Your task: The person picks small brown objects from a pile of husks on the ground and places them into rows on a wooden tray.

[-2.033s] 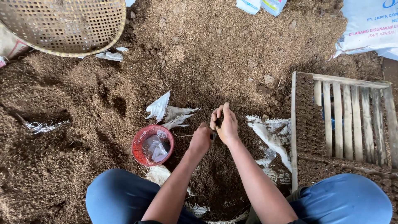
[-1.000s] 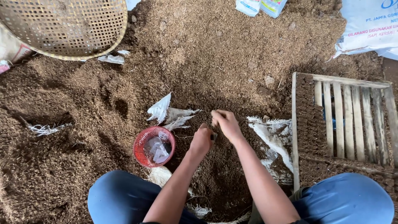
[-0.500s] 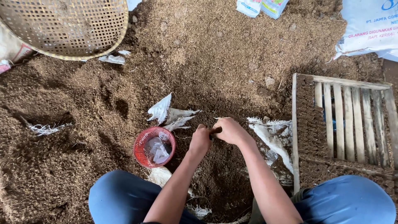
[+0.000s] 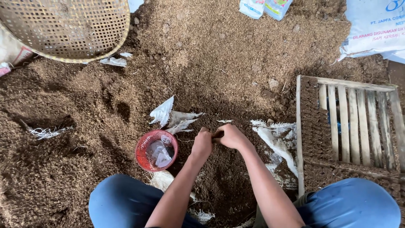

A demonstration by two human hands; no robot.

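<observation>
Just right of the red bowl (image 4: 156, 150), the left hand (image 4: 202, 143) and right hand (image 4: 230, 136) met, both closed, pinching something small, unclear, over the brown soil (image 4: 219, 177).

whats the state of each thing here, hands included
left hand: closed, fingers curled, touching the right hand
right hand: closed, knuckles up, over the brown mulch
red bowl: upright, clear plastic inside
woven basket: tilted on the mulch
wooden crate: lying flat, slats up

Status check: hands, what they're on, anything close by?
Left hand and right hand together, closed over brown soil. Red bowl just left. Wooden crate right.
</observation>
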